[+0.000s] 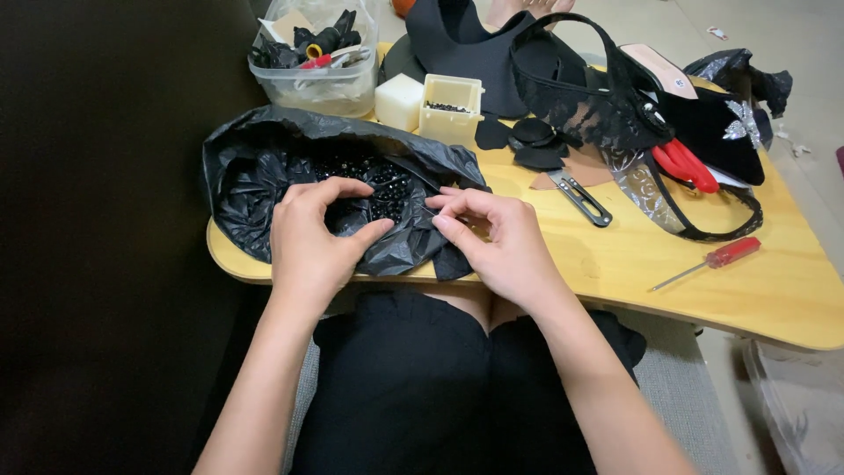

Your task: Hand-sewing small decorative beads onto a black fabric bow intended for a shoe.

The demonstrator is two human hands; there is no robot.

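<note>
A crumpled black plastic bag (255, 167) lies open on the left end of a wooden lap table (615, 255), with a heap of small shiny black beads (374, 180) inside. My left hand (312, 233) curls over the bag's near edge, fingers hooked into the plastic beside the beads. My right hand (492, 233) rests at the bag's right edge, thumb and forefinger pinched together on something very small and dark; what it is cannot be told. A scrap of black fabric (450, 262) lies under that hand.
Small thread snips (580, 198), a red-handled screwdriver (708, 261), red scissors (684, 164), black lace (598, 110), black fabric circles (527, 141), a cream box of beads (450, 107) and a clear tub of supplies (318, 62) sit on the table. A dark sofa stands left.
</note>
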